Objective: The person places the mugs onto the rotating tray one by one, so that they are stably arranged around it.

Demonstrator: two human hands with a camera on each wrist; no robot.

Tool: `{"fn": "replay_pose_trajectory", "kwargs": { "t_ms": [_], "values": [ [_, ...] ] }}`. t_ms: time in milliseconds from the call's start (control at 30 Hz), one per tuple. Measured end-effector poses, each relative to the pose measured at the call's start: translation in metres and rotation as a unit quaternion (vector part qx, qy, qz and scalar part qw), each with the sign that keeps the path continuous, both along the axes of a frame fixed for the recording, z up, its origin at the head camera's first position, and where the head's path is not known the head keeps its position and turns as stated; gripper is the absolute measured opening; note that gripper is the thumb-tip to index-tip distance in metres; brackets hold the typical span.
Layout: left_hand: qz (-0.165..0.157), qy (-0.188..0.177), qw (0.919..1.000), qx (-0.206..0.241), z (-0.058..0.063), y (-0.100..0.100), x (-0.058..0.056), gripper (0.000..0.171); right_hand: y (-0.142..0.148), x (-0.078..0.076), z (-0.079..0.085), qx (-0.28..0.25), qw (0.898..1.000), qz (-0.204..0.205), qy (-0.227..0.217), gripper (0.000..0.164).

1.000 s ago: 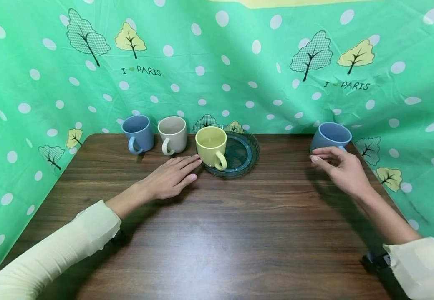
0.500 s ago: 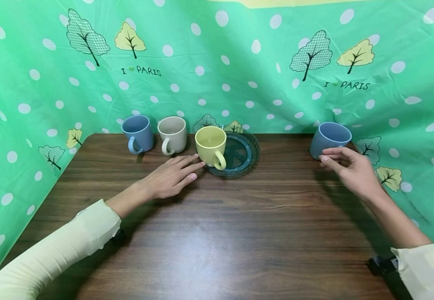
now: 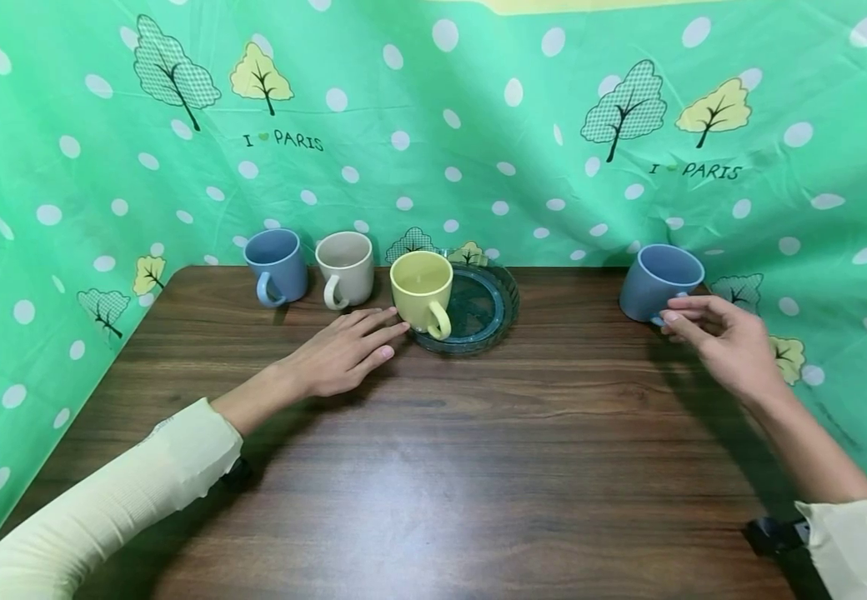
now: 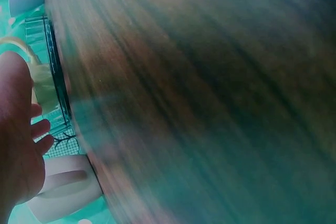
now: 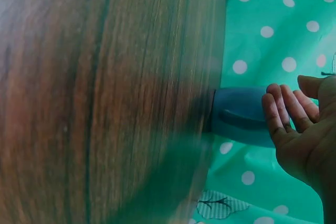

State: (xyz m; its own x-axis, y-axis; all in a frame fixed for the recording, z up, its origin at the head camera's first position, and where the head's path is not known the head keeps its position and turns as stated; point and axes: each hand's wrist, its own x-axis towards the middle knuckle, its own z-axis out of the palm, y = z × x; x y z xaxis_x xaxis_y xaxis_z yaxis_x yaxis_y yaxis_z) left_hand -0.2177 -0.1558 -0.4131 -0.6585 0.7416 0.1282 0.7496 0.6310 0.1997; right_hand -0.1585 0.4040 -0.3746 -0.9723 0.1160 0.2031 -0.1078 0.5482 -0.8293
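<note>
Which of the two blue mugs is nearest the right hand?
The blue mug at the far right of the head view, beside the right hand. The other blue mug stands far left, next to the grey mug.

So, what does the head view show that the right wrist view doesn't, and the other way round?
Only the head view: the left hand, the far-left blue mug and the off-white mug.
Only the right wrist view: the palm side of the right hand.
Both: the right hand itself, the blue mug beside it, the wooden table, the green dotted cloth and, apparently, the glass dish, just an edge of it from the wrist.
</note>
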Motion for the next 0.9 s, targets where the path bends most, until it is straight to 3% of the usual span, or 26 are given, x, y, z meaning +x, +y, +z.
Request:
{"fn": "replay_pose_trajectory", "kwargs": {
  "t_ms": [133,333,467,700,900],
  "values": [
    [-0.003,0.004,1.0000,0.002,-0.002,0.000,-0.001,0.055,0.005,0.000,0.000,-0.001,1.000,-0.015,-0.009,0.020],
    [-0.006,0.006,0.9999,0.008,-0.003,-0.001,-0.001,0.055,0.013,-0.002,-0.002,0.030,0.998,-0.048,-0.027,0.042],
    [-0.004,-0.001,0.9999,0.010,-0.003,-0.001,-0.001,0.056,0.018,-0.003,-0.004,0.017,0.998,-0.058,-0.024,0.032],
    [-0.001,-0.014,0.9998,0.011,-0.001,0.000,-0.001,0.057,0.024,-0.003,-0.007,0.027,0.996,-0.087,-0.027,0.033],
    [0.000,-0.011,0.9999,0.012,-0.002,-0.002,-0.001,0.057,0.026,-0.006,-0.007,0.017,0.994,-0.100,-0.032,0.023]
  ]
}}
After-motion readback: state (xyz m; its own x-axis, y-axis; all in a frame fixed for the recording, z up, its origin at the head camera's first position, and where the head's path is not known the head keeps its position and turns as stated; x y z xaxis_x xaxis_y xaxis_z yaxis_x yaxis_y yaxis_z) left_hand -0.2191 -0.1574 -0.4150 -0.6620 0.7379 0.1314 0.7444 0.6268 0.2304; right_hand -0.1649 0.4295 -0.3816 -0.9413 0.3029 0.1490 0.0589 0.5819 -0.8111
